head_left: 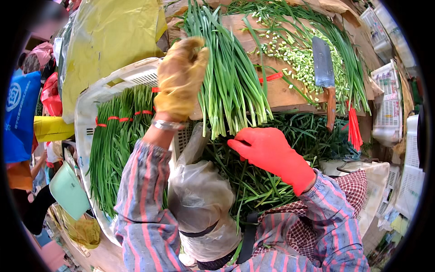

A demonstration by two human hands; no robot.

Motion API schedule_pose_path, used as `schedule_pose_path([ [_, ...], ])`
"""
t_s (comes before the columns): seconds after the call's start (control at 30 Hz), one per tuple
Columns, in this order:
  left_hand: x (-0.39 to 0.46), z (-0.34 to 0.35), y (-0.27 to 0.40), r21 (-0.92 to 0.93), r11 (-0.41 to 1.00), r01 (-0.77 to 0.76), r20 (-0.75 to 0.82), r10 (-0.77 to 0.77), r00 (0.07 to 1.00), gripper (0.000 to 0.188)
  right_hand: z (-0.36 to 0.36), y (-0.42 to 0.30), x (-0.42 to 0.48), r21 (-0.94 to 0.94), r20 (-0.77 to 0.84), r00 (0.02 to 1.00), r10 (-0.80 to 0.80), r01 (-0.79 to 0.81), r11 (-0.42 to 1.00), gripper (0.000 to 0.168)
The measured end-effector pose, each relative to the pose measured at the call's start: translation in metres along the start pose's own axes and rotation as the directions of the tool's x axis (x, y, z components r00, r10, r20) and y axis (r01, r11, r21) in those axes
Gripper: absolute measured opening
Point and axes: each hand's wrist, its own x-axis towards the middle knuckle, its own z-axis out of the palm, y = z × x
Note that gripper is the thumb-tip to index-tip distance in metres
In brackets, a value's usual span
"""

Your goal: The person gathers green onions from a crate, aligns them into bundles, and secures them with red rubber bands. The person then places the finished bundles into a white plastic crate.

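Note:
Loose long green stalks with pale cut ends, looking like garlic chives, lie over the near edge of a wooden board. My left hand, in a yellow glove, is beside their left side, fingers curled and slightly blurred; whether it grips any stalks is unclear. My right hand, in a red glove, is just below the cut ends, thumb and fingers nearly together; anything between them is hidden. A cleaver with a wooden handle rests on chopped stalk pieces. One red tie lies by the stalks.
A white plastic crate at left holds bundles of green stalks with red ties. Loose leaves lie below the board. Red strips hang at its right. A yellow plastic sheet is beyond the crate; more crates stand at right.

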Motion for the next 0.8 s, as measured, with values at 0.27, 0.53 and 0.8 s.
schedule_pose_path([
  [0.27, -0.058, -0.024, -0.004, 0.232, 0.777, 0.586, 0.465, -0.617, 0.635, 0.033, -0.008, -0.002, -0.021, 0.183, 0.196, 0.974, 0.115, -0.151, 0.971, 0.022],
  [0.53, -0.076, -0.021, 0.005, 0.146, 0.745, 0.651, 0.498, -0.624, 0.603, 0.024, -0.019, 0.01, -0.045, 0.276, 0.099, 0.977, 0.189, -0.21, 0.938, 0.024],
  [0.8, -0.096, -0.013, -0.016, 0.43, 0.882, 0.191, 0.459, -0.396, 0.795, 0.036, -0.021, 0.019, -0.076, 0.195, 0.007, 1.0, 0.023, -0.024, 0.98, 0.022],
])
